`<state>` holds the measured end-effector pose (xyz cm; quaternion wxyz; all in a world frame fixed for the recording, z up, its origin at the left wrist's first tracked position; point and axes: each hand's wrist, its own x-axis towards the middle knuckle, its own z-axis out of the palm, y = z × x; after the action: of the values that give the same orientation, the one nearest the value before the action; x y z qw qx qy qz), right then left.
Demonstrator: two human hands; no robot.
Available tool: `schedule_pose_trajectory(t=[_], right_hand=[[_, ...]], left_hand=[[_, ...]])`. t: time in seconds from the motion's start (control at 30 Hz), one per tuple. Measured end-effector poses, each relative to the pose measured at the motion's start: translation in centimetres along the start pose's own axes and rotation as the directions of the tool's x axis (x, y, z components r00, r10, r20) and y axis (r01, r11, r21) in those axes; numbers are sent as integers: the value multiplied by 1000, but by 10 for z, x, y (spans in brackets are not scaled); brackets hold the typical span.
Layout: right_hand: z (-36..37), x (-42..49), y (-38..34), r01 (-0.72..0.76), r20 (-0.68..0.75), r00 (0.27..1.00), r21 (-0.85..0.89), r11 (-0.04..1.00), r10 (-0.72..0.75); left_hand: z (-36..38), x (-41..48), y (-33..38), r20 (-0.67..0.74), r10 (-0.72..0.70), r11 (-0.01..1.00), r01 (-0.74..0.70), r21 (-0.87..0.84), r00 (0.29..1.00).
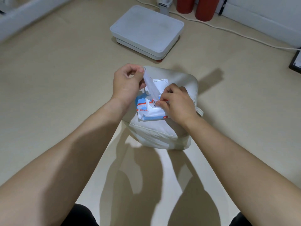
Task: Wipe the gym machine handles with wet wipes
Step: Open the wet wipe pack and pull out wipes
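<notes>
left hand [126,84] pinching a wet wipe [150,86] stretched up from the pack [149,109] | right hand [175,103] fingers pressed on the pack's opening | pack sits on a white cushion [164,132] | floor [65,79] around it wide open

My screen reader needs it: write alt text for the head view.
A left hand pulls a wet wipe from an open wipes pack while the right hand steadies it; the pack lies on a white cushion on a beige floor.

Glossy plastic wipes pack [146,114] on matt cloth cushion [162,134].
</notes>
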<state>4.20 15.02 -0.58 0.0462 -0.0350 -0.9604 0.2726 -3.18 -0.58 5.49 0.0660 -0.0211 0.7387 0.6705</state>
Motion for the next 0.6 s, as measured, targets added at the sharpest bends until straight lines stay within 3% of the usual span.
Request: schedule_pose_trajectory(t=[0.13,0.33,0.4,0.5,0.6], right_hand=[[0,-2,0,22,-6,1000,-55,998,-23],[0,-4,1,-17,-1,1000,38,999,17],[-1,-3,2,-52,11,999,97,994,51],[-1,-4,5,-66,32,998,154,986,62],[-1,-7,6,-67,57,997,153,986,59]], left_hand=[[5,-1,-1,-15,-13,997,12,-80,1000],[4,0,-14,73,-178,970,162,181,981],[-1,-2,-15,184,-169,940,102,325,968],[-14,2,-13,337,-178,787,-72,613,925],[-22,7,-8,333,-183,777,-72,626,925]])
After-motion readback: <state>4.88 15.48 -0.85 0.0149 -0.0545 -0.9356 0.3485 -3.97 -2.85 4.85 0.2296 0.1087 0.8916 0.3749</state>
